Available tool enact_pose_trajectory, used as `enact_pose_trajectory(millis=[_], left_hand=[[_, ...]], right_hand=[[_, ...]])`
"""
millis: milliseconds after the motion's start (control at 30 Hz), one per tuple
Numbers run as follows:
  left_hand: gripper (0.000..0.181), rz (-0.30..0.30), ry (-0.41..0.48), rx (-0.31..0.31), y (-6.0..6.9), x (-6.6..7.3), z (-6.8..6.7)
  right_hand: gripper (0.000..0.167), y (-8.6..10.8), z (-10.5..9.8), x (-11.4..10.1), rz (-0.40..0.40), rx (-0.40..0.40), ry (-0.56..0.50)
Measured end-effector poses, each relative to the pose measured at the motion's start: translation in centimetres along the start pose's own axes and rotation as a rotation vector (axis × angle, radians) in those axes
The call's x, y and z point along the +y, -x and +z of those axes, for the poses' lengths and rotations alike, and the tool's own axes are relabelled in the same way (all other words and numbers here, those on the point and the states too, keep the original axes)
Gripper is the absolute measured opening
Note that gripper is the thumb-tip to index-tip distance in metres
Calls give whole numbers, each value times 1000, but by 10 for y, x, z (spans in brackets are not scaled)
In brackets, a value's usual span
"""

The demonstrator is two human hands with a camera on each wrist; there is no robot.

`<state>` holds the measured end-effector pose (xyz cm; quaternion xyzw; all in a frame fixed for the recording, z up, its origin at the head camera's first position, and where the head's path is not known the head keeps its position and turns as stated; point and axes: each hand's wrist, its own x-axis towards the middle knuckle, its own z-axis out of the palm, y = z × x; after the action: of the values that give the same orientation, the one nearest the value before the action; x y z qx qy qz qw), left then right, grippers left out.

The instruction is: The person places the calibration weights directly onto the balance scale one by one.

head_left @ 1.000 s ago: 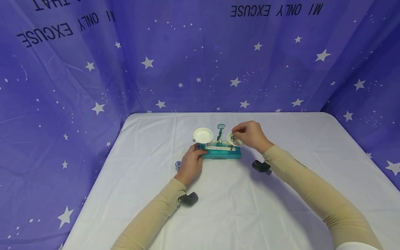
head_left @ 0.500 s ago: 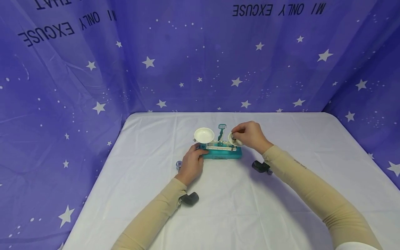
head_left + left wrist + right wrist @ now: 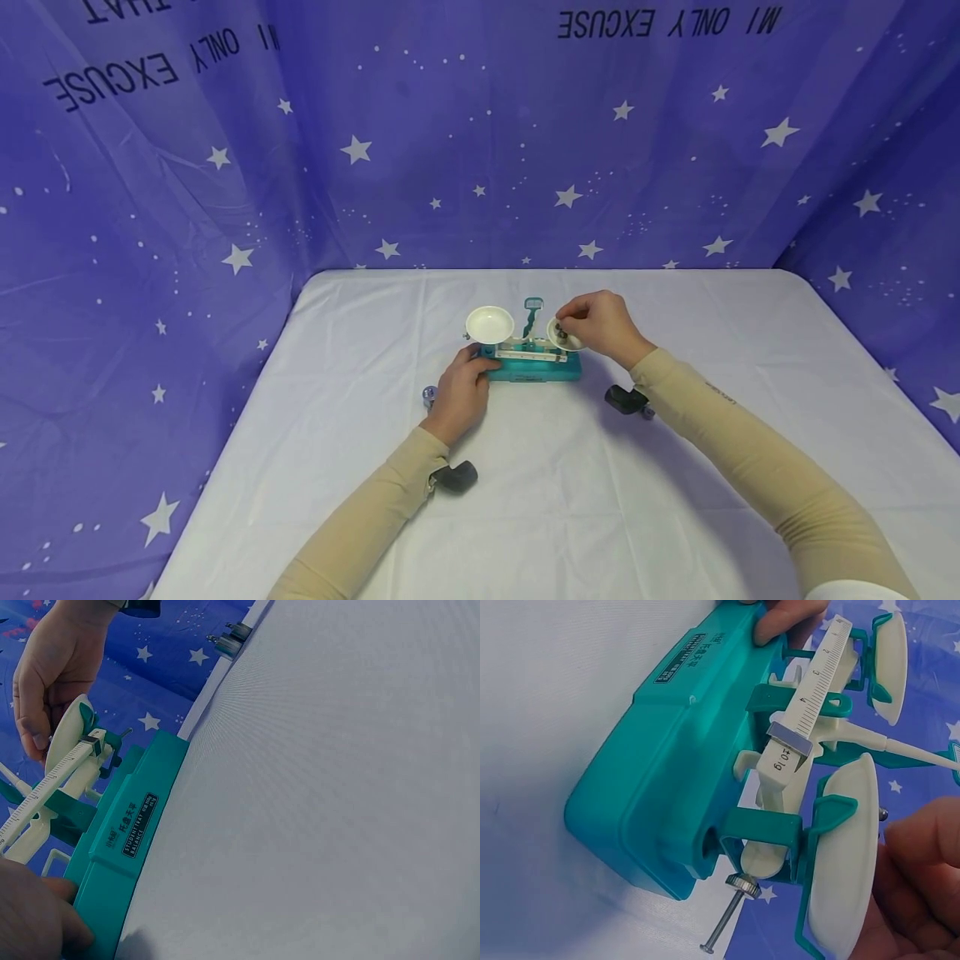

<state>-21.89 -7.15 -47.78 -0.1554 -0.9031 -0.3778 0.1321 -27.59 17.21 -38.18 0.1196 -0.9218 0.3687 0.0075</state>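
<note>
A teal tray balance (image 3: 534, 369) with two white pans stands on the table. My left hand (image 3: 459, 396) grips the left end of its base, thumb on the front side, as the right wrist view (image 3: 791, 616) partly shows. Above the right pan (image 3: 572, 342), my right hand (image 3: 603, 323) pinches a small metal weight (image 3: 561, 332) at or just over the pan surface. Only the weight's knob (image 3: 883, 814) peeks past the pan rim in the right wrist view, so contact with the pan cannot be told. The left pan (image 3: 490, 325) holds nothing and sits higher than the right one.
A shiny metal weight (image 3: 429, 397) stands left of my left hand, partly hidden. More metal weights (image 3: 229, 645) stand to the right of the balance. Black wrist cameras (image 3: 456, 477) hang from both sleeves. A starry purple curtain (image 3: 450, 167) borders the white-clothed table (image 3: 540, 517).
My right fingers shift slightly with the small metal weight over the right pan. The left hand and the balance stay nearly still; the head view shifts a little.
</note>
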Motion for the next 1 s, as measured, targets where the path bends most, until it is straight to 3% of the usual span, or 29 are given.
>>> enact_pose_trajectory(millis=[300,567,1000], left_hand=[[30,7,6,5,0,-1,0],[31,12,10,6,0,0,0],[30,-1,13,-5,-1,-2,1]], right_hand=[[20,1,-3,1,12,-4,-1],[20,9,-16,4,-11,48,7],[19,47,-50,32,11,121,16]])
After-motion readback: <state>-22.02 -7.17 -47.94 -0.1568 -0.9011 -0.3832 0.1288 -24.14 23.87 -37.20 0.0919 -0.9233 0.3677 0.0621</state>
